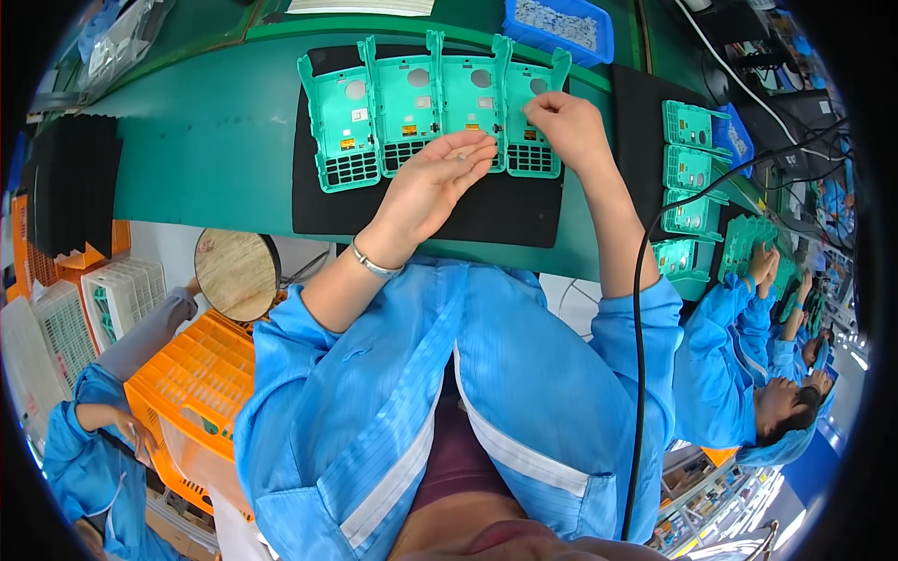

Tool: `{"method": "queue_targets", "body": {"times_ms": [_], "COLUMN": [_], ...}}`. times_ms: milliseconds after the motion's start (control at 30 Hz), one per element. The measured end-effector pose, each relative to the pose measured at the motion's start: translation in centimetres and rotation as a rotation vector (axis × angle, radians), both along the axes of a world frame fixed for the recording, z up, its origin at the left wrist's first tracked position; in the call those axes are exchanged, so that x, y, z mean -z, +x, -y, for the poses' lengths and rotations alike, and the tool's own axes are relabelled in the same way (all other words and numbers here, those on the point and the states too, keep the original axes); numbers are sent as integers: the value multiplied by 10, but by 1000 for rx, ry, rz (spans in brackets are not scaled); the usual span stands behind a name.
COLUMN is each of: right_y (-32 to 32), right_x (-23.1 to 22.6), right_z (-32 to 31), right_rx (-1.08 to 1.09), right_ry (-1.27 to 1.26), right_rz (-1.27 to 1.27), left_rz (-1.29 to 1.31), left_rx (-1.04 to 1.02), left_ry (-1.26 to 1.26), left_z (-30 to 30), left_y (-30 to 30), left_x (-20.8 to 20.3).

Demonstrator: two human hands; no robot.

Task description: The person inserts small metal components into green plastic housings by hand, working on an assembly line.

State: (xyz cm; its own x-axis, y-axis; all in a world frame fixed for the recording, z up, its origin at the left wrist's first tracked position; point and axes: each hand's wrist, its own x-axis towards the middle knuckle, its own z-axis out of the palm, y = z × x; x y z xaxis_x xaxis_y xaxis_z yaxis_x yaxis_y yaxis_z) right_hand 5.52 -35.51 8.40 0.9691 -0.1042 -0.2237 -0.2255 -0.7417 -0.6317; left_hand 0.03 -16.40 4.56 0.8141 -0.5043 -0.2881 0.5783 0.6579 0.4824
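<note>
Several green plastic housings (407, 98) lie side by side on a black mat (468, 220), each with a round hole, a grille and small labels. My left hand (426, 187) hovers palm up over the grilles of the middle housings, fingers cupped, with a tiny pale piece (461, 157) on it. My right hand (571, 131) is above the rightmost housing (533, 112), its thumb and fingertips pinched together. Whatever they hold, if anything, is too small to make out. A metal bracelet (374, 262) circles my left wrist.
Behind the housings stands a blue bin (561, 28) of small pale parts. More green housings (690, 168) line the bench at right, where co-workers (739, 365) sit. A black cable (641, 374) hangs across my right side. Orange crates (196, 374), a round stool (237, 274) and another person are at left.
</note>
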Motion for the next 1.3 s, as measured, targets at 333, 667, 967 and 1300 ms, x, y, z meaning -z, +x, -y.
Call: {"method": "queue_targets", "body": {"times_ms": [333,667,967,1300], "right_y": [17,28,11,-4], "right_x": [22,6,25,27], "right_z": [1,-5,-6,5], "right_rx": [-117,-268,-318,-252], "right_ry": [-176,-269,-490,-218], "right_rz": [-17,-75,218,329], "left_rz": [-26,-6,-14,-9], "left_rx": [-48,-99,-190,-199], "left_ry": [58,149,111,85], "left_z": [-14,-26,-23,-26], "left_y": [-2,-4,1,5], "left_x": [-4,-4,5,12]}}
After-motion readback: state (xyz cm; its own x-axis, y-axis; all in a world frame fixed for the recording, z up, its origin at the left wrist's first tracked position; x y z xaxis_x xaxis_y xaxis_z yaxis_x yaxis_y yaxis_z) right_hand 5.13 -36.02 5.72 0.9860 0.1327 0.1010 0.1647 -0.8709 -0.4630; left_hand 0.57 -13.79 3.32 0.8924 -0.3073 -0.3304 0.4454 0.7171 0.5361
